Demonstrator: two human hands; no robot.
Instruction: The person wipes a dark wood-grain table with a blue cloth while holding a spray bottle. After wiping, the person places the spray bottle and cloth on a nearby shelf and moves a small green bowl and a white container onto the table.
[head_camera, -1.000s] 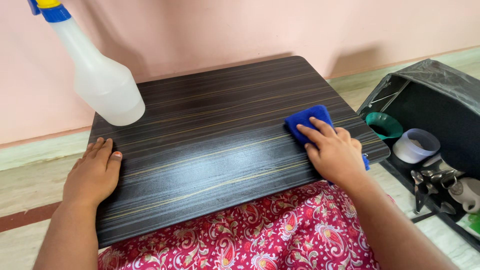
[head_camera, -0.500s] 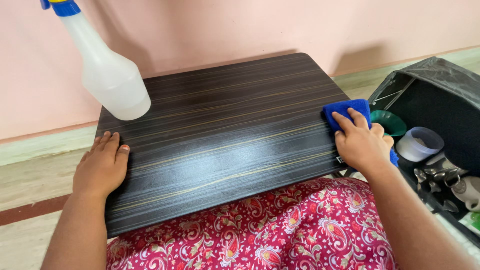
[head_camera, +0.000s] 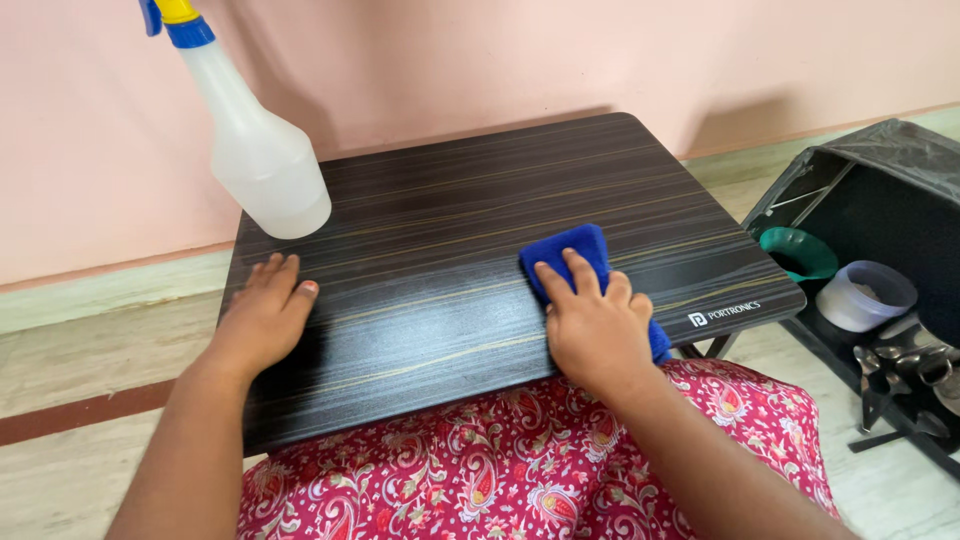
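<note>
**A:** So your right hand (head_camera: 597, 330) is pressed flat on the blue cloth (head_camera: 572, 256), fingers spread and laid over it rather than curled round it. The cloth sticks out ahead of your fingertips, flat on the dark striped surface (head_camera: 450, 210).

**B:** And your left hand (head_camera: 265, 315)?

**A:** Open, palm down, holding nothing, resting on the surface's edge well apart from your right. Just beyond its fingertips stands the white spray bottle (head_camera: 262, 160) with the blue and yellow top, upright on the far corner.

**B:** Anything off to the side?

**A:** Out past your right hand, down on the floor, there's a black bin (head_camera: 880, 180) with a green funnel (head_camera: 797, 252) and a white tub (head_camera: 864, 295) inside.
</note>
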